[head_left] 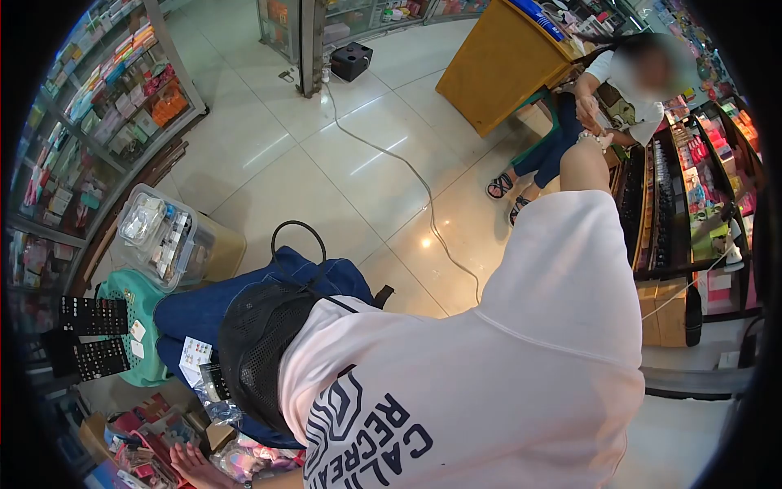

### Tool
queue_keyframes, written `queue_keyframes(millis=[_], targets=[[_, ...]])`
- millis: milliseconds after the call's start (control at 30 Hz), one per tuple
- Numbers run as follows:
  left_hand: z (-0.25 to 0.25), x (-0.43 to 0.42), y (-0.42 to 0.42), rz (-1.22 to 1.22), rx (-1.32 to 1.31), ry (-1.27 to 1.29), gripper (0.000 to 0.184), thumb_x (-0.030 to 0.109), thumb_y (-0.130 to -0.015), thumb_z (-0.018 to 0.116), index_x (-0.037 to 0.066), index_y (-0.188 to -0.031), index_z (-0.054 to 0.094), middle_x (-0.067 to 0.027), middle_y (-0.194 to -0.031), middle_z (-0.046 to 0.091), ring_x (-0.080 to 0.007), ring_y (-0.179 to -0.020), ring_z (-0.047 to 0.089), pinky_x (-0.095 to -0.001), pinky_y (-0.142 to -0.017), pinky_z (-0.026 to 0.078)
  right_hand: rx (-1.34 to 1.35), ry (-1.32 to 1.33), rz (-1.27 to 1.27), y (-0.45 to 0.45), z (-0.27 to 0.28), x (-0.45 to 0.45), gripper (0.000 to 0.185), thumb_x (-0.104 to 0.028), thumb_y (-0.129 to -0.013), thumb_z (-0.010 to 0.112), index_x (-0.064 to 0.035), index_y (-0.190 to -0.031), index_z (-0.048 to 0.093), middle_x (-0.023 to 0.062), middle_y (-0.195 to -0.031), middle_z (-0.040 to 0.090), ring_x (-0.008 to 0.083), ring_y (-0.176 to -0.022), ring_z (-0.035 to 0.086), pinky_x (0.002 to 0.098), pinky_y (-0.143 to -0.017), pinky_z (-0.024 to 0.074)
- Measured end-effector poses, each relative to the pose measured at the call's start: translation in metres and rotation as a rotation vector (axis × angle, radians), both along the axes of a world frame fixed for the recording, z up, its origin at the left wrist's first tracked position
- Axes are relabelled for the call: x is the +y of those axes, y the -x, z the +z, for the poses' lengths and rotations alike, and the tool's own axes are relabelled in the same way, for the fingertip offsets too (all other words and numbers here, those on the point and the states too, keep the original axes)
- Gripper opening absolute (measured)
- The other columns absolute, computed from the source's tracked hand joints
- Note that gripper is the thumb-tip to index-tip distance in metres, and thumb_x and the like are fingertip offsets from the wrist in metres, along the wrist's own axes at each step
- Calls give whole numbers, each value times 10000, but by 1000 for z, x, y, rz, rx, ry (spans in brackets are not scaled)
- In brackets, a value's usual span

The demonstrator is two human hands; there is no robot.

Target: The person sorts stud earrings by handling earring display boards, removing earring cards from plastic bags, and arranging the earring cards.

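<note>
My left hand (pixel 191 466) is at the lower left, fingers spread and holding nothing, over a pile of small packaged goods (pixel 147 456). My right arm reaches to the upper right, with a pale beaded bracelet (pixel 588 137) at the wrist. My right hand (pixel 604 140) is beside the hands (pixel 588 110) of a seated person; its fingers are small and partly hidden, so I cannot make out a hold. On my lap are a white card (pixel 195 354) and a clear plastic packet (pixel 221 407).
A teal stool (pixel 142 359) bears black display cards (pixel 99 357). Beside it stands a clear bin (pixel 199 253) of goods. A cable (pixel 383 159) crosses the tiled floor. Glass shelves line the left; a wooden desk (pixel 497 69) and display racks (pixel 700 187) stand right.
</note>
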State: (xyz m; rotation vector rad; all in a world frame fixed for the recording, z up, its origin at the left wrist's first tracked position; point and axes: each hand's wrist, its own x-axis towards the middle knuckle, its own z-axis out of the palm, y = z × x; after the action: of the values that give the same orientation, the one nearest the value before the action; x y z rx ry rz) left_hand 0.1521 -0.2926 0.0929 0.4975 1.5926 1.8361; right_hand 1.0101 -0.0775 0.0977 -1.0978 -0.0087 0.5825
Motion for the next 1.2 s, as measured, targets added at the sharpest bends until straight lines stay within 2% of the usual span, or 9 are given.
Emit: queue_keyframes(millis=[167, 300, 333, 633, 700, 800, 967, 1067, 1200], targets=[[10, 4, -8, 32, 33, 29, 437, 336, -904, 460, 9, -1194, 469, -161, -1224, 446, -260, -1147, 400, -352, -997, 272, -51, 28, 66, -5, -6, -10, 336, -174, -835, 491, 26, -1105, 504, 128, -1031, 607, 220, -941, 594, 300, -828, 479], [43, 5, -47, -533, 62, -279, 498, 406, -937, 370, 30, -1261, 408, -103, -1225, 468, -208, -1086, 461, -310, -960, 312, -98, 54, 122, -12, -7, -24, 321, -153, -838, 500, 35, -1099, 504, 132, -1027, 607, 219, -931, 598, 301, -827, 480], [43, 6, -46, -529, 63, -280, 498, 406, -937, 370, 30, -1261, 408, -103, -1225, 468, -208, -1086, 461, -310, -960, 312, -111, 59, 139, -11, -5, -23, 318, -148, -838, 502, 37, -1097, 504, 133, -1026, 607, 218, -929, 599, 301, -827, 481], [-7, 14, -3, 125, -4, 159, 380, 286, -933, 382, 34, -1212, 439, -91, -1187, 465, -179, -1016, 466, -284, -901, 338, -147, 97, 380, 44, -40, 28, 287, -101, -845, 522, 57, -1083, 505, 142, -1016, 608, 215, -907, 607, 302, -826, 483], [-11, 29, -1, 59, -31, 122, 348, 209, -911, 409, 21, -1201, 451, -119, -1178, 479, -206, -993, 493, -283, -877, 373, -117, 92, 523, 297, 72, 72, 280, -91, -846, 526, 61, -1080, 505, 144, -1014, 609, 215, -903, 609, 302, -826, 484], [7, 61, -29, -42, -20, 49, 298, 180, -885, 460, -2, -1114, 519, -115, -989, 591, -203, -842, 584, -281, -781, 448, -47, 79, 893, 283, -48, 163, 270, -75, -848, 533, 67, -1076, 505, 147, -1011, 609, 214, -895, 612, 302, -825, 485], [10, 119, -30, -183, -9, 21, 262, 203, -872, 509, 21, -1055, 559, -115, -987, 622, -150, -824, 590, -235, -729, 454, 126, 11, 1554, 566, -153, 260, 254, -49, -851, 544, 78, -1068, 506, 152, -1006, 610, 212, -884, 616, 303, -825, 487], [7, 167, -26, -133, 168, 99, 389, 286, -910, 461, -1, -1173, 466, -132, -1081, 562, -189, -980, 538, -288, -840, 440, 234, -207, 2081, 706, -92, 226, 268, -56, -835, 568, 87, -1053, 509, 160, -988, 608, 196, -876, 612, 277, -788, 495], [-34, 203, 4, 10, -36, -135, 401, 299, -907, 477, 7, -1181, 466, -128, -1084, 554, -189, -991, 529, -302, -852, 435, 53, -219, 2340, 822, -78, 180, 260, -52, -828, 576, 86, -1041, 522, 165, -968, 608, 191, -863, 611, 263, -757, 512]])
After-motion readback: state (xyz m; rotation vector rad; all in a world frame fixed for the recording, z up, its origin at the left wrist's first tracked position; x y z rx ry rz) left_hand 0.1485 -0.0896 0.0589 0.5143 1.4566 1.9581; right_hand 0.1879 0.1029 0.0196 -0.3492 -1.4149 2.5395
